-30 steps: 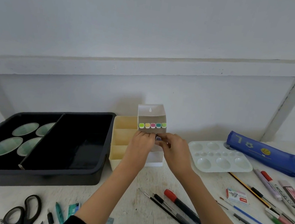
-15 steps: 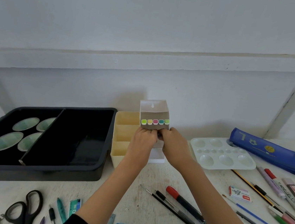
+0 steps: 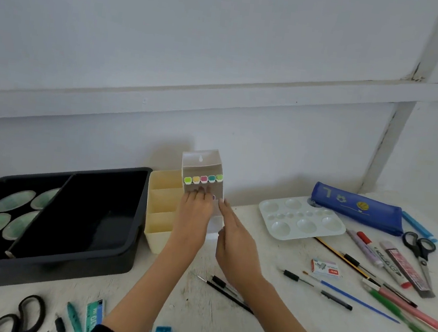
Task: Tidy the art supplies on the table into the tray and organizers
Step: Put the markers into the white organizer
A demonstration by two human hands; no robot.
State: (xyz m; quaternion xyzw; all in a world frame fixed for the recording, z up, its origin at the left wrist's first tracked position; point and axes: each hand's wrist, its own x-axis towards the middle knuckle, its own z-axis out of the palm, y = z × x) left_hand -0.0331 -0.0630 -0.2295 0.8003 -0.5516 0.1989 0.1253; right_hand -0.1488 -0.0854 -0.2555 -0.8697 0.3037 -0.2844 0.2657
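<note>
Head view: one black plastic tray (image 3: 64, 268), one cream plastic organizer (image 3: 160, 238), one white tiered organizer (image 3: 202, 161).
Tray holds four green oval dishes (image 3: 14, 200); the white organizer's top tier carries five pastel-capped markers (image 3: 204, 179); your left hand (image 3: 195, 212) lays straight fingers on its front, right hand (image 3: 234, 236) flat, released, alongside.

The tray (image 3: 64, 271) looks like black plastic, glossy on its inner floor and duller on the outer wall. The cream organizer (image 3: 158, 231) is matt plastic. The white box (image 3: 202, 161) beside it is smooth, slightly translucent plastic. The palette (image 3: 301, 224) is white plastic with a soft sheen. The pencil case (image 3: 355, 208) is matt blue cloth. The scissors (image 3: 423, 260) near it have black plastic handles and bare metal blades. The table (image 3: 194, 321) is painted white, rough and scuffed.
</note>
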